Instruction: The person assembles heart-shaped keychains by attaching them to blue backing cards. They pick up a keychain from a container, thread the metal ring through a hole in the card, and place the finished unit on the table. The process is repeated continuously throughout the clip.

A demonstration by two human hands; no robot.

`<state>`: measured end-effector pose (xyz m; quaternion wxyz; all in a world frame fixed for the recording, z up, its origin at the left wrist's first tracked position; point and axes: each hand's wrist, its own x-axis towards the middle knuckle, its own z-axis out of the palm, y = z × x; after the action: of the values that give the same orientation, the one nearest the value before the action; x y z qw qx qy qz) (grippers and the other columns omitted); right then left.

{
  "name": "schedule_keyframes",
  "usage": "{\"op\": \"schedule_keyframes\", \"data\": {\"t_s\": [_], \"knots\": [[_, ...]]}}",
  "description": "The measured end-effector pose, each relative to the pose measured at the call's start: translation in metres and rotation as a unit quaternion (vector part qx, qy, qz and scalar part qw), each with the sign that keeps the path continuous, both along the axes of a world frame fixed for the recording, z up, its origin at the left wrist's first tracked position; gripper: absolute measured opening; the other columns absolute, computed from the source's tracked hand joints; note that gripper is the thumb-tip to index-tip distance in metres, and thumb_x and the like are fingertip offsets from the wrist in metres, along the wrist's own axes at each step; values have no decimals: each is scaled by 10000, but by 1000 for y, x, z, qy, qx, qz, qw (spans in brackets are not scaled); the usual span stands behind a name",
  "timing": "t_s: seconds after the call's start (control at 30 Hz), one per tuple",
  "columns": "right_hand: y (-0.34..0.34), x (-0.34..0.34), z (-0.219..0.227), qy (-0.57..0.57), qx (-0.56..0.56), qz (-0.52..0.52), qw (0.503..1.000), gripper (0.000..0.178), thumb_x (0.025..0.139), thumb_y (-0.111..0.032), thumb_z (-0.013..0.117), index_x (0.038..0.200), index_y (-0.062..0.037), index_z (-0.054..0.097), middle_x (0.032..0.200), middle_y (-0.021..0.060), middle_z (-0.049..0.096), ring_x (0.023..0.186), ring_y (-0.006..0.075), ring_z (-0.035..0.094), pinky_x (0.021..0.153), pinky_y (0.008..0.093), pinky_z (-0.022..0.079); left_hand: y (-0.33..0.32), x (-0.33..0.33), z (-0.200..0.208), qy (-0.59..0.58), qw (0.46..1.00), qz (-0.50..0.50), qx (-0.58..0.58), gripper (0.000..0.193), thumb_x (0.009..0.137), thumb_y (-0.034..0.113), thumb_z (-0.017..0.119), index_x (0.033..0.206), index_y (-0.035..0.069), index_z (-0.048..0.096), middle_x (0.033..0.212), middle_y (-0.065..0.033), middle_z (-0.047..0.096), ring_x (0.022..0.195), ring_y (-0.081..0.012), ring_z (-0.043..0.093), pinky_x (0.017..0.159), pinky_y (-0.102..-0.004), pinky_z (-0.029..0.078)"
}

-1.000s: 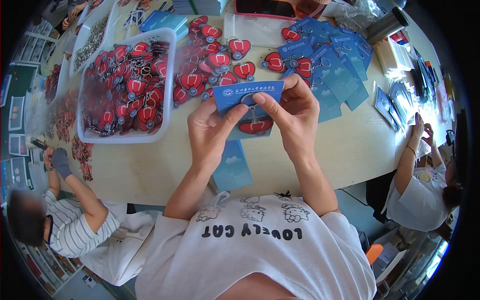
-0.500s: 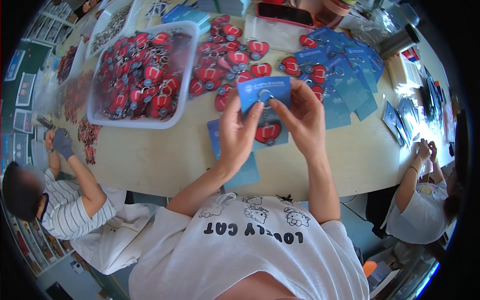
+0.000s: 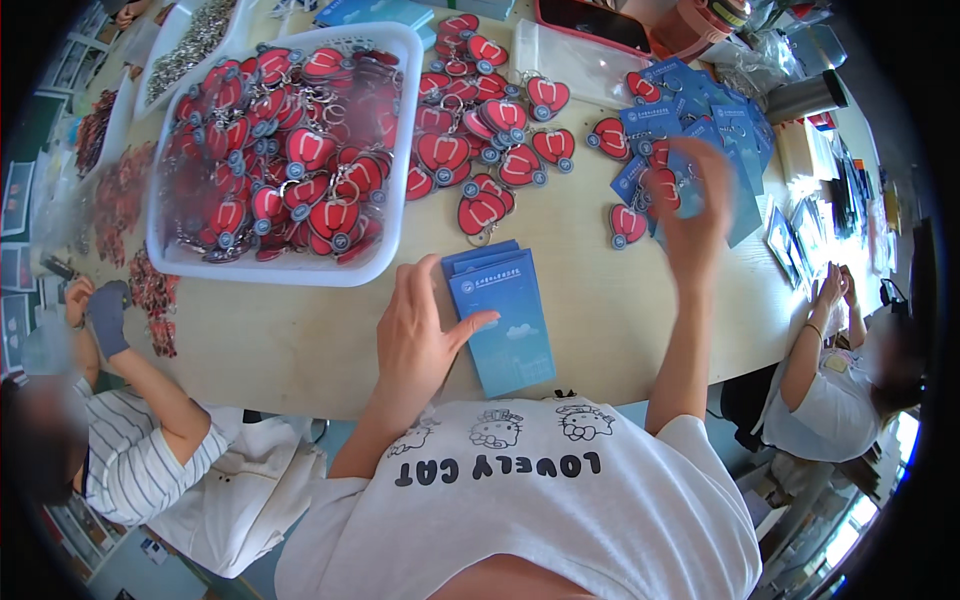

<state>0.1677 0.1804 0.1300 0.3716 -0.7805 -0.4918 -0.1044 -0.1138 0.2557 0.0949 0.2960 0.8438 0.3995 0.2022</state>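
My left hand (image 3: 415, 325) is open beside a small stack of blue cards (image 3: 505, 335) near the table's front edge. Its thumb rests on the top card; the other fingers spread along the stack's left side. Blurred by motion, my right hand (image 3: 697, 205) hovers over the right-hand pile of blue cards (image 3: 738, 150), thumb and forefinger apart in a curve. Beneath and beside it lie red heart-shaped keychains (image 3: 628, 226) with small grey round tags, some on the cards. More loose red keychains (image 3: 522, 165) are heaped at the table's middle.
At left stands a white plastic bin (image 3: 285, 270) full of red keychains, with a tray of metal rings (image 3: 195, 45) behind. A phone (image 3: 590, 25), a pink bottle (image 3: 695, 28) and a dark cylinder (image 3: 805, 97) are at the back. Co-workers sit at both sides.
My hands have parted; both held a blue card with a red keychain. My right hand has moved right to the card pile, my left down to the card stack.
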Motion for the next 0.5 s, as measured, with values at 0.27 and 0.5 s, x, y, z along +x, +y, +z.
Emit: {"op": "schedule_keyframes", "data": {"t_s": [0.27,0.5], "knots": [[60,-46,-14,-67,-130,444,884,186,704,-94,685,876,-158,715,1028,-1,587,972,186,554,852,351,416,6,-1,-11,-117,962,12,-246,469,724,82,797,1087,24,505,749,-10,565,648,-63,475,574,-222,392],[72,-49,-29,-111,-129,493,853,138,710,-141,686,825,-83,637,1008,27,555,935,202,549,810,323,438,11,-9,4,-164,896,81,-405,279,794,31,733,978,16,524,734,-26,646,668,-28,544,612,-172,407]]}}
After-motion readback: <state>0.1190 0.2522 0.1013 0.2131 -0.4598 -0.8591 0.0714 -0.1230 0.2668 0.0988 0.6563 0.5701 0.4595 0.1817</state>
